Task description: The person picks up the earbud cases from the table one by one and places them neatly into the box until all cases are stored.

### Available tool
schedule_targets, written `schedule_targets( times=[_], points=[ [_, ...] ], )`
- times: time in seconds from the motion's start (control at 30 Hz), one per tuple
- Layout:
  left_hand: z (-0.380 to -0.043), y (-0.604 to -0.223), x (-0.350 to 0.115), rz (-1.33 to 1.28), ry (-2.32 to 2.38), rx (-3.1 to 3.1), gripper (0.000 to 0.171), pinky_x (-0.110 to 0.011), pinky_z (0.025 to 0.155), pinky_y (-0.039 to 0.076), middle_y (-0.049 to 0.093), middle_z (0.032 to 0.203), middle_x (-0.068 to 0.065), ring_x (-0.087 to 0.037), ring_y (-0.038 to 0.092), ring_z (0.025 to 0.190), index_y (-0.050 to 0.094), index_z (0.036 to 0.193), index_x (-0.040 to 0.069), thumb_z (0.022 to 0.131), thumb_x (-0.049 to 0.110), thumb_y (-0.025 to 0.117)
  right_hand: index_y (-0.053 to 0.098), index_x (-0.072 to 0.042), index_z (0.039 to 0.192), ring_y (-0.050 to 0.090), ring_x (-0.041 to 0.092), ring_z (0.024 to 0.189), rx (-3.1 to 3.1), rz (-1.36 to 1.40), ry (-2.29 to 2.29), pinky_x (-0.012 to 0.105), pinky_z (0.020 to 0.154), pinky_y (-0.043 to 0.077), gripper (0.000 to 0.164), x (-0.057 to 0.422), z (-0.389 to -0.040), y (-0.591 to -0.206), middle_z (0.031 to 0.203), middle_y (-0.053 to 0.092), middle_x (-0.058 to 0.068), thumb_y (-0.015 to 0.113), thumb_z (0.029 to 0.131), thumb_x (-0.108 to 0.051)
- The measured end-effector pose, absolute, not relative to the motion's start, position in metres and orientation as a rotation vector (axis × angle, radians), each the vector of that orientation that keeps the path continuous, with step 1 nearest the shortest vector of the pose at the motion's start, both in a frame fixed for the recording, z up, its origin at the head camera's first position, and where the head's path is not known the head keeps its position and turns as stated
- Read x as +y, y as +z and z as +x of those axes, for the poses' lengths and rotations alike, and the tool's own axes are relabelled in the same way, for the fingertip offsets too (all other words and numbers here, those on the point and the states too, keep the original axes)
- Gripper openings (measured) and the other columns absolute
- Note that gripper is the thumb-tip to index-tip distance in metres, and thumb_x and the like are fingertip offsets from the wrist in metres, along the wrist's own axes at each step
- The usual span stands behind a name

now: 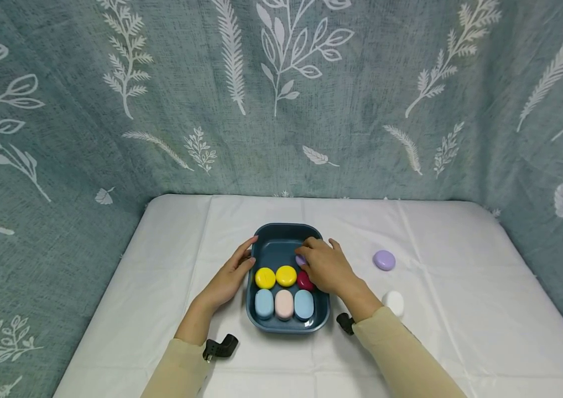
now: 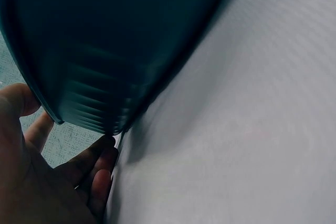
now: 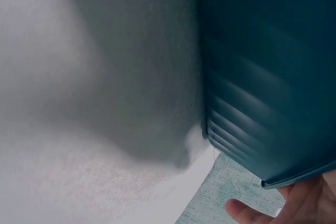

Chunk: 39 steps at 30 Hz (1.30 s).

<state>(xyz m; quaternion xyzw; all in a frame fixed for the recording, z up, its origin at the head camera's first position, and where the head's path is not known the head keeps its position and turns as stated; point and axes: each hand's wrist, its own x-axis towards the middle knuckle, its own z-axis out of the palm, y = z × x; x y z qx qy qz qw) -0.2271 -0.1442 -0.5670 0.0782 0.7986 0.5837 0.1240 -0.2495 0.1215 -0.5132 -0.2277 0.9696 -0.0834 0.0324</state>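
Observation:
A dark blue rectangular tray [image 1: 283,330] lies on the white cloth. My left hand [image 1: 228,281] rests along its left side, fingertips touching the rim and wall; in the left wrist view, its fingers [image 2: 86,163] lie against the tray's outer wall. Over the tray's right side, my right hand [image 1: 328,268] pinches a round lavender soap-like piece [image 1: 300,260], partly hidden by the fingers. Just below it is a dark red round piece [image 1: 305,281]. Two yellow round pieces [image 1: 286,276] lie to its left. The nearest row has a pink oval piece [image 1: 283,305] between two light blue ovals [image 1: 264,304].
On the cloth right of the tray lies another lavender piece [image 1: 384,260]. A white piece [image 1: 393,303] sits nearer, partly covered by the right forearm. Black wrist cameras [image 1: 220,347] are worn at both cuffs. A green leaf-patterned curtain [image 1: 281,138] hangs behind the table.

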Motion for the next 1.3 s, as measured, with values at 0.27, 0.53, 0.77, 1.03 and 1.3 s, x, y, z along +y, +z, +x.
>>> schedule_targets(
  times=[0.27, 0.53, 0.77, 1.03, 1.3],
  points=[
    [-0.227, -0.566, -0.144, 0.226, 1.702, 2.326, 0.05, -0.064, 0.127, 0.018, 0.031, 0.168, -0.011, -0.033, 0.029, 0.157, 0.029, 0.155, 0.058, 0.11, 0.046, 0.046, 0.069, -0.02, 0.135, 0.056, 0.029, 0.131, 2.971, -0.69, -0.193, 0.068, 0.119, 0.031, 0.032, 0.12, -0.248, -0.51, 0.139, 0.062, 0.007, 0.065, 0.103, -0.025],
    [-0.227, -0.565, -0.143, 0.227, 1.705, 2.322, 0.05, -0.063, 0.127, 0.018, 0.032, 0.168, -0.011, -0.033, 0.029, 0.157, 0.029, 0.155, 0.059, 0.11, 0.046, 0.046, 0.068, -0.02, 0.136, 0.054, 0.03, 0.134, 2.962, -0.68, -0.171, 0.068, 0.12, 0.03, 0.033, 0.12, -0.248, -0.509, 0.141, 0.061, 0.007, 0.063, 0.104, -0.022],
    [-0.227, -0.565, -0.143, 0.222, 1.707, 2.327, 0.049, -0.063, 0.127, 0.019, 0.033, 0.167, -0.011, -0.032, 0.031, 0.156, 0.03, 0.154, 0.06, 0.11, 0.044, 0.046, 0.069, -0.019, 0.134, 0.056, 0.03, 0.132, 2.984, -0.698, -0.208, 0.067, 0.118, 0.033, 0.032, 0.12, -0.249, -0.512, 0.139, 0.062, 0.007, 0.064, 0.103, -0.021],
    [-0.228, -0.568, -0.144, 0.226, 1.713, 2.321, 0.049, -0.064, 0.127, 0.018, 0.032, 0.168, -0.01, -0.032, 0.029, 0.157, 0.03, 0.154, 0.06, 0.11, 0.046, 0.046, 0.07, -0.018, 0.134, 0.059, 0.028, 0.127, 3.023, -0.72, -0.273, 0.064, 0.116, 0.038, 0.033, 0.123, -0.246, -0.512, 0.135, 0.064, 0.007, 0.067, 0.101, -0.02],
    [-0.229, -0.571, -0.144, 0.228, 1.722, 2.319, 0.05, -0.064, 0.127, 0.018, 0.033, 0.168, -0.01, -0.033, 0.03, 0.157, 0.03, 0.155, 0.059, 0.11, 0.044, 0.046, 0.069, -0.017, 0.135, 0.061, 0.028, 0.121, 3.083, -0.785, -0.372, 0.058, 0.11, 0.045, 0.037, 0.13, -0.24, -0.507, 0.132, 0.065, 0.007, 0.071, 0.098, -0.016]
  ],
)
